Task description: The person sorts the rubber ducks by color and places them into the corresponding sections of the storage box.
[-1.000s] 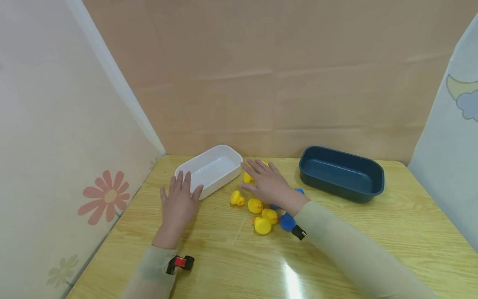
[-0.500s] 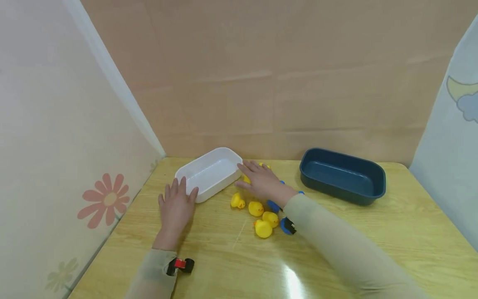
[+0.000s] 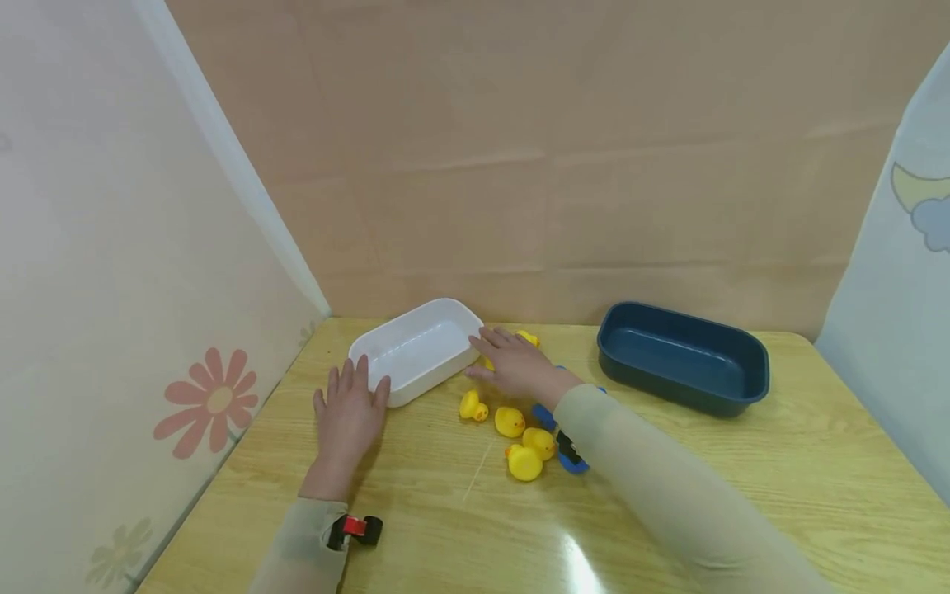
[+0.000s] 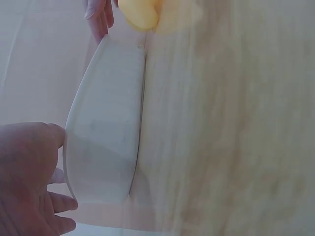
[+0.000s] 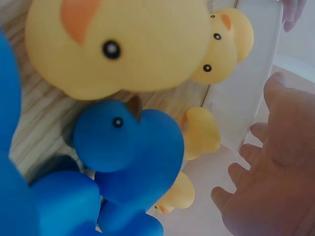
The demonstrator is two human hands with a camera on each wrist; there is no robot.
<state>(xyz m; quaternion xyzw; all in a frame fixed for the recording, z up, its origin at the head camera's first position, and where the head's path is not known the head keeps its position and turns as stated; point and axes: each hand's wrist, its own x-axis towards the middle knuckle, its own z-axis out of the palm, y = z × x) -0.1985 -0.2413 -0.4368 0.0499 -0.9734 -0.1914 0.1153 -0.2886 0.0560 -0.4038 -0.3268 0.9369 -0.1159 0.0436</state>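
A white rectangular bin (image 3: 416, 381) stands on the table at the left. My left hand (image 3: 349, 421) has its fingers spread at the near left corner; in the left wrist view the thumb (image 4: 56, 133) meets the rim. My right hand (image 3: 515, 363), fingers extended, is at the bin's right end, above some ducks; whether it touches the rim I cannot tell. Several yellow rubber ducks (image 3: 510, 421) lie in front of and beside the bin. Blue rubber ducks (image 5: 133, 147) are partly hidden under my right forearm in the head view. Neither hand holds anything.
A dark blue rectangular bin (image 3: 683, 355) stands at the back right of the wooden table (image 3: 416, 528). A brown backdrop (image 3: 445, 165) closes off the rear. White printed panels flank both sides.
My right hand has moved slightly left to the white bin's right end. The left hand has drawn back a little at the near corner. Bins and ducks stay put.
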